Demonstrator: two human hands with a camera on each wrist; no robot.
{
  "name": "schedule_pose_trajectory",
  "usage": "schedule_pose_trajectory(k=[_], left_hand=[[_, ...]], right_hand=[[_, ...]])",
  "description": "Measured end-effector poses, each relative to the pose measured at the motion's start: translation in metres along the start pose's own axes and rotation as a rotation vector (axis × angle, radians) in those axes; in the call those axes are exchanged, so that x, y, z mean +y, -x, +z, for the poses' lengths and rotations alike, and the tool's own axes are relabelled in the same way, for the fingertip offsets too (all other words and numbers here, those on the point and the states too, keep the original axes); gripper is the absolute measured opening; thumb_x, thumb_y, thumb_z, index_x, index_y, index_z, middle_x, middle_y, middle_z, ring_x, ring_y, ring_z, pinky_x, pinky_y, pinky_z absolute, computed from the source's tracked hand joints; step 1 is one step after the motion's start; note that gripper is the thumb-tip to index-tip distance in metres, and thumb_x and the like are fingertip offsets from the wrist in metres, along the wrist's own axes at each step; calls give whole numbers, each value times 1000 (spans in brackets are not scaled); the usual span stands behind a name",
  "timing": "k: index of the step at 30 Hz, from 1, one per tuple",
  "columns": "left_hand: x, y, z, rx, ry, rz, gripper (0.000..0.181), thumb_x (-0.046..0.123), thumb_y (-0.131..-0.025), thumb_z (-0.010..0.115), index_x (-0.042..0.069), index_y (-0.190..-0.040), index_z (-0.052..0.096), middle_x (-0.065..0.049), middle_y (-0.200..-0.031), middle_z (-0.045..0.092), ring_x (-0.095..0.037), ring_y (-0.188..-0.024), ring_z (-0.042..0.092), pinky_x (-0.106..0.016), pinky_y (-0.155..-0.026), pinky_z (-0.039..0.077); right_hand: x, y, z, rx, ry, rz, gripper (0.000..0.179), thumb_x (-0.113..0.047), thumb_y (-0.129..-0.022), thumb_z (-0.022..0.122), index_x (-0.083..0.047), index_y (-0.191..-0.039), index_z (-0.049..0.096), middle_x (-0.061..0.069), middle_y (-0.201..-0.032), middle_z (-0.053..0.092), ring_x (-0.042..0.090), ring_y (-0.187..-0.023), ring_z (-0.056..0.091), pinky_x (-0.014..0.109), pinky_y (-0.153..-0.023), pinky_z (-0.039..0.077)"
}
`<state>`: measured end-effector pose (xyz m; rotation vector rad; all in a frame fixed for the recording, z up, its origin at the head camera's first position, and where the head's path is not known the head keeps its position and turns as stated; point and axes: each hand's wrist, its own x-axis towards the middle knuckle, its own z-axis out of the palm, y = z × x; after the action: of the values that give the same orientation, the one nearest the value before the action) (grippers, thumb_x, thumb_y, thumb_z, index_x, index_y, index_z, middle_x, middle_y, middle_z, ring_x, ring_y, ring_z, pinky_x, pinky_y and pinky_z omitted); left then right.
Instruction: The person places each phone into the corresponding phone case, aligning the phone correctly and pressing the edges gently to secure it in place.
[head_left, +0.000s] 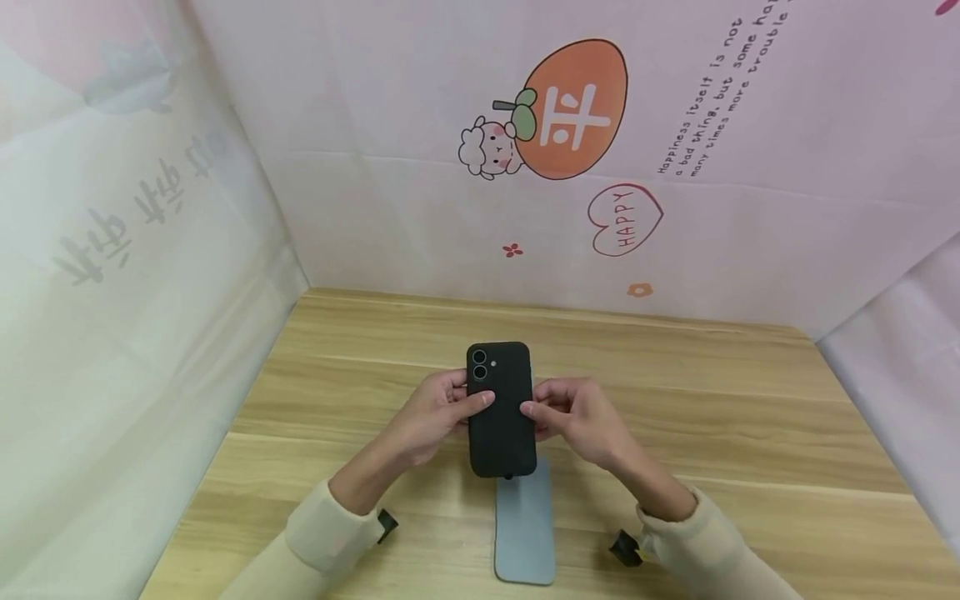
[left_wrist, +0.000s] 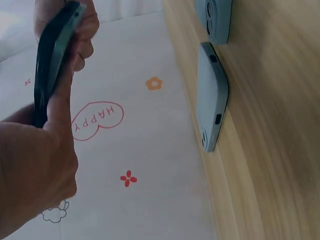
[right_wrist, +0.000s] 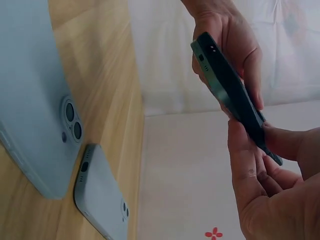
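A black phone with two round camera lenses is raised over the table, its back towards the head camera. My left hand grips its left edge, thumb lying across the back and fingers behind. At the right edge, my right hand pinches it between thumb and curled fingers. Below the black phone, a light blue-grey phone lies back up on the wood. The right wrist view shows a second light blue-grey phone beyond it; the black phone hides that one in the head view.
The wood-grain table meets a printed white cloth at its back edge. Cloth also hangs along the left and right sides. Small black pieces show at both sleeve cuffs.
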<state>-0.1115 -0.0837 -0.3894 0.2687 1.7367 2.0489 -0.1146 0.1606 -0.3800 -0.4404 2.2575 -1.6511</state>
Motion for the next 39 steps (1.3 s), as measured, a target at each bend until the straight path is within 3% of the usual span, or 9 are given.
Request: schedule_pose_trajectory(k=[5,10,16,20,25,29,39], left_hand=[[3,0,-8,-110,-24,-40,43,12,-109,58,-8,-146,48,-23,-117,75,-28,-98,78,-46,-87,64],[4,2,-13,-210,-34,-64,42,16,-111,56,-8,-146,52,-16,-109,77,-25,-90,79,-43,-80,66],[1,2,-12,-240,-125,-101,33,20,-110,60,-6,-130,64,-11,-104,77,-23,-87,77,-43,-77,66],[0,4,-11,-204,-150,-58,31,18,-110,60,-8,-126,65,-14,-108,76,-25,-91,77,-44,-79,66],[0,8,-11,-166,-112,3,32,15,-110,58,-10,-129,62,-16,-113,73,-25,-93,77,-45,-80,66],[-1,9,-12,-152,-93,16,34,16,-111,58,-10,-132,61,-17,-114,73,-26,-95,77,-46,-82,65],[-1,11,-10,-46,12,19,37,14,-111,56,-12,-137,55,-17,-119,70,-24,-101,75,-45,-86,65]], right_hand=[[-3,3,-5,-103,116,-66,11,-5,-101,71,3,-92,73,8,-82,73,22,-69,74,34,-66,65],[-9,6,-10,-222,208,-108,12,-6,-101,72,-3,-89,73,2,-78,71,16,-66,72,33,-64,64],[-15,8,-12,-302,298,-141,7,-7,-100,73,-6,-94,75,-3,-78,72,10,-66,70,31,-63,63],[-15,7,-11,-246,385,-184,6,-11,-101,73,-10,-97,77,-7,-81,70,7,-71,65,30,-66,62],[-12,5,-8,-122,422,-190,5,-13,-99,75,-12,-100,80,-9,-83,70,7,-74,62,27,-68,59],[-10,5,-7,-70,421,-187,5,-13,-98,77,-11,-99,81,-9,-81,70,7,-73,62,26,-67,59],[-9,5,-8,15,386,-174,5,-11,-96,79,-8,-99,82,-5,-84,74,8,-72,65,25,-67,59]])
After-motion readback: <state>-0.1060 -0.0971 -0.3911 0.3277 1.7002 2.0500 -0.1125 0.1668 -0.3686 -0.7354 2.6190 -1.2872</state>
